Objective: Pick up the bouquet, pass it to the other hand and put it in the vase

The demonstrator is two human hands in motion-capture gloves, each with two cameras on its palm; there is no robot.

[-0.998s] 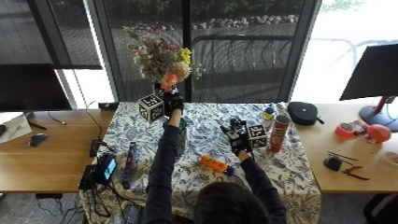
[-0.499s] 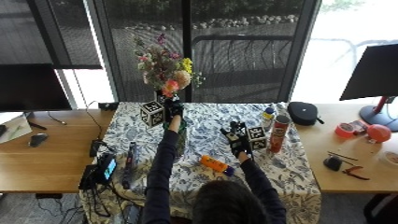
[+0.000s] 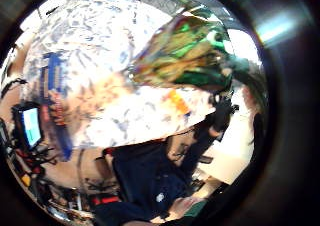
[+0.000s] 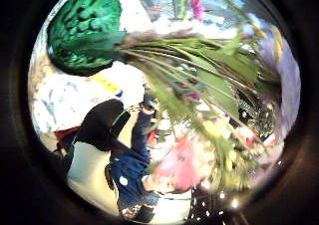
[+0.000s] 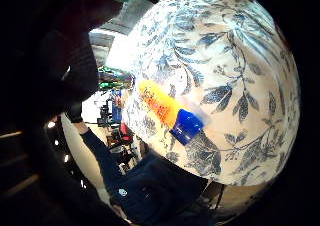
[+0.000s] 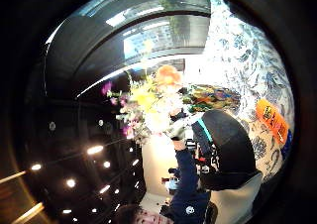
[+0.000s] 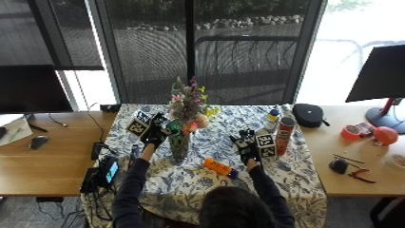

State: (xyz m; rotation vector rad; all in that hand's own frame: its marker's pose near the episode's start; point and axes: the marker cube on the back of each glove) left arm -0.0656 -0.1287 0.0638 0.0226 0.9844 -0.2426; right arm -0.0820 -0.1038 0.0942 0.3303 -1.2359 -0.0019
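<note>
we see the left hand (image 7: 155, 134) gripping the leafy stems of the bouquet (image 7: 187, 107), which stands in the shiny ribbed vase (image 7: 179, 145) on the floral cloth of the desk (image 7: 196, 183). the right hand (image 7: 245, 147) hovers released, near a smooth orange bottle (image 7: 219, 167).

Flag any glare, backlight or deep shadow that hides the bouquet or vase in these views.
Outside view: daylight blows out the windows at the upper right, yet the bouquet and vase read clearly. Right thumb side palm view: window light burns out behind the bouquet's flowers. Left little finger side palm view: reflections streak the vase's shiny surface.
</note>
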